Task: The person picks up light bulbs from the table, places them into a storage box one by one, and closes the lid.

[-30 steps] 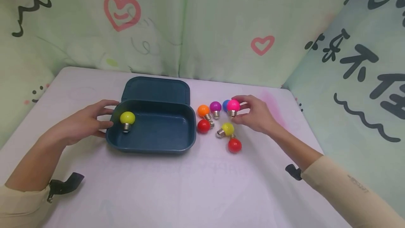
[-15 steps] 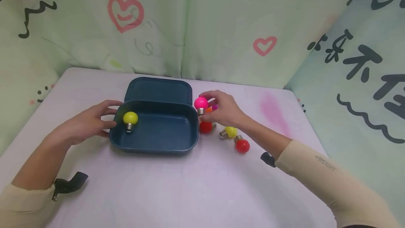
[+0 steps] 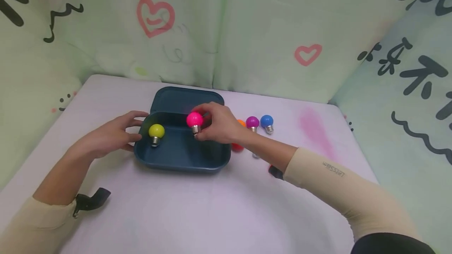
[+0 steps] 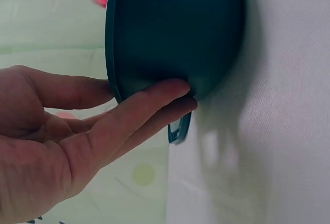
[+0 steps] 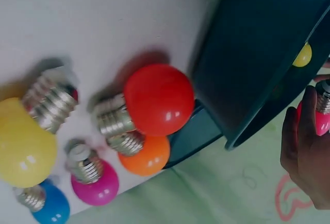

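Observation:
My right hand [image 3: 220, 124] pinches a pink light bulb [image 3: 194, 119], screw base down, over the dark teal box [image 3: 183, 162]. Inside the box, at its left, a yellow bulb [image 3: 156, 131] is seen. My left hand [image 3: 111, 136] touches the box's left end; in the left wrist view its fingers [image 4: 154, 98] lie fairly straight along the outer wall and one reaches the rim. To the right of the box are a purple bulb [image 3: 252, 122], a blue bulb [image 3: 267, 121], a partly hidden orange bulb [image 3: 241, 123] and a red bulb [image 3: 237, 147].
The box's lid [image 3: 188, 96] lies behind it. In the right wrist view another yellow bulb [image 5: 26, 141] lies on the white tabletop [image 3: 212, 207]; my right forearm mostly covers it in the head view. Cloth walls [image 3: 254, 19] stand behind and beside the table.
My right hand has carried the pink bulb leftward from the group of loose bulbs to over the box. My left hand stays at the box's left end. The head view has shifted slightly.

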`<state>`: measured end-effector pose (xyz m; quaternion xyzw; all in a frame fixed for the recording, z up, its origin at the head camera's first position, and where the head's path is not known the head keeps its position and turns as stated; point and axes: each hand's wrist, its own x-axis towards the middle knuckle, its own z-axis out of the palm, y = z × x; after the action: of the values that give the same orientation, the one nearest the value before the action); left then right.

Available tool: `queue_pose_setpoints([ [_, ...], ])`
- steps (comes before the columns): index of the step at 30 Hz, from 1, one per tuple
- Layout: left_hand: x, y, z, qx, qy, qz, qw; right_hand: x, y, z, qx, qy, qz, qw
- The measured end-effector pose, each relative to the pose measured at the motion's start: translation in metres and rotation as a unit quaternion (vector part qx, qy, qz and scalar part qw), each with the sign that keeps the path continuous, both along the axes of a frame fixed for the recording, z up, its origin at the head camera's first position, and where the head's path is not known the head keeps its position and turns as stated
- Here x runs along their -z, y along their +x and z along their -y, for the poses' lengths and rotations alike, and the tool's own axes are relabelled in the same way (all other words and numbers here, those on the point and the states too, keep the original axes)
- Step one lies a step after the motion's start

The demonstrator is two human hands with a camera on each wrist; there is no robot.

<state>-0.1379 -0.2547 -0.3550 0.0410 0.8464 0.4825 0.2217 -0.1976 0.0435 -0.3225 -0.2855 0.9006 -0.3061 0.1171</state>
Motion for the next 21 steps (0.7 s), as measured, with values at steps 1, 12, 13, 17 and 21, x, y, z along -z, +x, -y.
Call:
queue_pose_setpoints([
  [1, 0.000, 0.000, -0.001, 0.000, 0.001, 0.000, 1.0000, 0.001, 0.000, 0.003, -0.006, 0.001, -0.002, 1.000],
  [12, -0.001, 0.000, -0.002, -0.009, -0.007, 0.008, 0.9999, 0.008, 0.004, 0.037, -0.040, 0.008, 0.018, 0.999],
  [13, -0.001, 0.000, -0.002, -0.009, -0.006, 0.008, 0.9999, 0.010, 0.004, 0.040, -0.042, 0.011, 0.017, 0.999],
  [17, -0.002, 0.001, -0.003, -0.008, -0.005, 0.006, 0.9999, 0.016, 0.003, 0.051, -0.048, 0.018, 0.014, 0.999],
  [21, -0.003, 0.001, -0.006, -0.008, -0.007, 0.007, 0.9999, 0.022, 0.000, 0.059, -0.051, 0.026, 0.016, 0.998],
])
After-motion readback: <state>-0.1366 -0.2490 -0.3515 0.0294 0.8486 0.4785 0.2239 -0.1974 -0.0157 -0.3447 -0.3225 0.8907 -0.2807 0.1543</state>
